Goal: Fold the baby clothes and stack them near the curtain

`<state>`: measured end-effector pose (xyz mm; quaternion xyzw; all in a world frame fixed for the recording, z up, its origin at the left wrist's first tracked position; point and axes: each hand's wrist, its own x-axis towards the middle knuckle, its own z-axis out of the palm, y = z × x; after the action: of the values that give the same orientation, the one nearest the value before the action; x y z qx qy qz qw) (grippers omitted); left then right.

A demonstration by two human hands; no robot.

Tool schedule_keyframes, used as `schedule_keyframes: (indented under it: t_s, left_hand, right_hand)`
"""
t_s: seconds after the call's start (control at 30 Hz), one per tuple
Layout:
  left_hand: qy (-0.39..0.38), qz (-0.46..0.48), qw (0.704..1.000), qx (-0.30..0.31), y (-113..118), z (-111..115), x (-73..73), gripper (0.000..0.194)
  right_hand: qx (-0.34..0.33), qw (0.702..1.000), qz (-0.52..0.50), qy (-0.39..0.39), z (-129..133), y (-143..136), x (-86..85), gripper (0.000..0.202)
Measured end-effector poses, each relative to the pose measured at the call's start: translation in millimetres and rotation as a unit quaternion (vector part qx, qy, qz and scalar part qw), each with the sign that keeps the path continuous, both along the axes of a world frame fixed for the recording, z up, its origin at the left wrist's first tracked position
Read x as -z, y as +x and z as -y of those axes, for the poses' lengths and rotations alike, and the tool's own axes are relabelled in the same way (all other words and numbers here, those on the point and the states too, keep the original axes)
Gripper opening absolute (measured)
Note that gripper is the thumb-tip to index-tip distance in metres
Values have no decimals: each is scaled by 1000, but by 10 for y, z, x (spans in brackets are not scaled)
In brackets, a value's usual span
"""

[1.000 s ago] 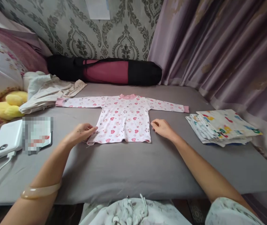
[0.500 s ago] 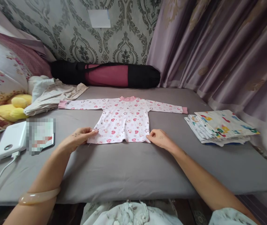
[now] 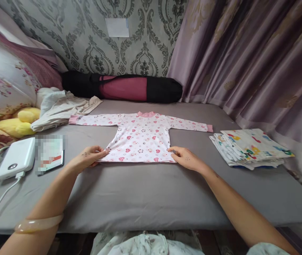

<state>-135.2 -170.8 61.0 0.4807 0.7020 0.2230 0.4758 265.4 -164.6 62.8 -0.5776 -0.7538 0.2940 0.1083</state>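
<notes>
A small white long-sleeved shirt [image 3: 143, 138] with pink hearts, pink collar and pink cuffs lies spread flat, sleeves stretched out to both sides, its hem towards me. My left hand [image 3: 94, 156] pinches the hem's left corner between thumb and fingers. At the right corner of the hem, my right hand [image 3: 184, 157] grips the cloth the same way. The hem runs nearly straight between the two hands.
Folded printed clothes [image 3: 251, 147] lie stacked on the right of the grey-covered surface [image 3: 151, 198]. To the left are a white power bank [image 3: 17, 157] with a cable, a blurred phone-like item [image 3: 50, 156], a yellow plush toy [image 3: 18, 124] and crumpled cloth [image 3: 61, 108]. A black-and-red long bag [image 3: 124, 88] lies at the back.
My right hand has drawn the hem's right corner outward to the right, and the wrinkle in the hem's middle has flattened. The view has shifted slightly.
</notes>
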Motion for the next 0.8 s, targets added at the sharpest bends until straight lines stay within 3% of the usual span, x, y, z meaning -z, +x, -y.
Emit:
schedule_keyframes:
  t_s: [0.13, 0.33, 0.47, 0.53, 0.67, 0.8]
  left_hand:
    - [-12, -28, 998, 49, -41, -7, 13, 57]
    - [-39, -62, 995, 61, -77, -84, 17, 49]
    - [-44, -47, 996, 68, -81, -178, -45, 49]
    - [-28, -38, 998, 47, -58, -263, -74, 53]
    - [1, 0, 1000, -18, 64, -526, -62, 59]
    - [37, 3, 997, -70, 242, -842, 33, 48]
  right_hand:
    - [-25, 998, 49, -1, -10, -4, -40, 38]
    - [-24, 989, 146, 12, 40, -78, -68, 39]
    - [-39, 992, 122, -18, -101, -47, -124, 27]
    - [-10, 995, 95, -11, -256, -42, -118, 23]
    - [116, 985, 118, 58, -618, -135, -12, 38]
    - [200, 965, 164, 42, -857, -316, 93, 40]
